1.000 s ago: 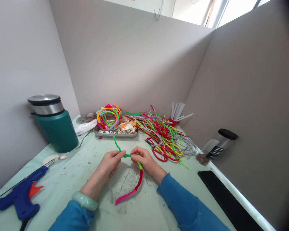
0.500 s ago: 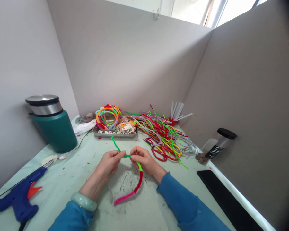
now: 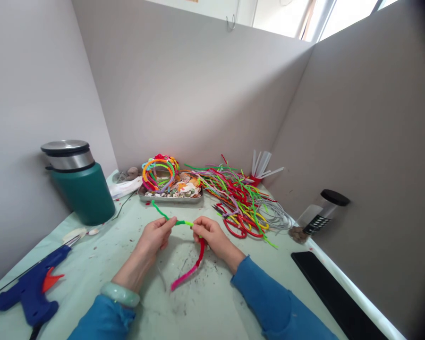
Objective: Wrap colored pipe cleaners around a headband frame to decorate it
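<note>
Between my two hands stretches a multicoloured pipe-cleaner strip (image 3: pixel 200 252), running from green through yellow-green and red to pink. My left hand (image 3: pixel 157 237) pinches its green part, and a thin green end sticks up past the fingers. The yellow-green part is pinched in my right hand (image 3: pixel 212 236). From there the red and pink length hangs down in a curve over the table. Beyond my hands, a metal tray (image 3: pixel 170 200) holds shell pieces and several colourful wrapped rings (image 3: pixel 160 174).
Loose pipe cleaners (image 3: pixel 230 184) lie in a pile at the back, with red-handled scissors (image 3: pixel 235 226) at its front. A blue glue gun (image 3: pixel 31 283) and a green bottle (image 3: pixel 83 193) stand left. On the right are a clear jar (image 3: pixel 318 217) and a black strip (image 3: pixel 335 293).
My left hand has moved left along the green part, away from my right hand, so more strip shows between them. The red and pink length has risen slightly.
</note>
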The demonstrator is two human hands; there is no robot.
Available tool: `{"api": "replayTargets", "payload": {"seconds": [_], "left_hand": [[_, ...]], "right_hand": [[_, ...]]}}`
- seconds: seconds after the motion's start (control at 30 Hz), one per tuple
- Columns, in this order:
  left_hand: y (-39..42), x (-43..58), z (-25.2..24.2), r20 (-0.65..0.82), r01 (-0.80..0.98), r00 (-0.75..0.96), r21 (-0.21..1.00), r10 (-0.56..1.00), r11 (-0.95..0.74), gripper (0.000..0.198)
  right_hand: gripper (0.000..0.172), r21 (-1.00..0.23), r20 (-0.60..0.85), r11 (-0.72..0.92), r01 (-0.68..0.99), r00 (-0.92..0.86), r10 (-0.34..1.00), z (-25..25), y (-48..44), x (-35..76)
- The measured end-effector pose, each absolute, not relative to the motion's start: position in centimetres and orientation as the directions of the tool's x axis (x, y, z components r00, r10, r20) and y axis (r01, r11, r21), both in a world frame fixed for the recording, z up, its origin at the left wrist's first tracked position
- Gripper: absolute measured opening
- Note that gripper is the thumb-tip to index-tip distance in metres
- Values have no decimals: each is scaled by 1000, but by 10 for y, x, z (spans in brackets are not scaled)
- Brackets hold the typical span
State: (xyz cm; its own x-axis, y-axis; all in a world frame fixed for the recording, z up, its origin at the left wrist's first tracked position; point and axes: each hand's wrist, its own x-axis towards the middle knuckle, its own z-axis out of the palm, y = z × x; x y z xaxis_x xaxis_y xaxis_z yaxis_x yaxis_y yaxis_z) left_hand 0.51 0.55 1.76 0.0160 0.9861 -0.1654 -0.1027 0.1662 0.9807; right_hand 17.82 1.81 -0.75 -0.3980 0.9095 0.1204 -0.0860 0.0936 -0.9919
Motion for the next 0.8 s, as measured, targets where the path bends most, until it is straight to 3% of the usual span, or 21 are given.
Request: {"api": "replayTargets", "payload": {"seconds": [0.27,0.6,0.8], "left_hand": [[1,9,21,-180,55,120,983,976,175,33],[0,8,21,-303,-95,197,940,932,326,23],[2,8,15,-284,-110,208,944,936,311,24]], "right_hand": [[18,-975,189,215,49,-312,931,-5,17,177],[13,-965,225,257,59,-326,918,-9,14,175],[13,-963,235,266,52,-325,916,-7,13,174]]}}
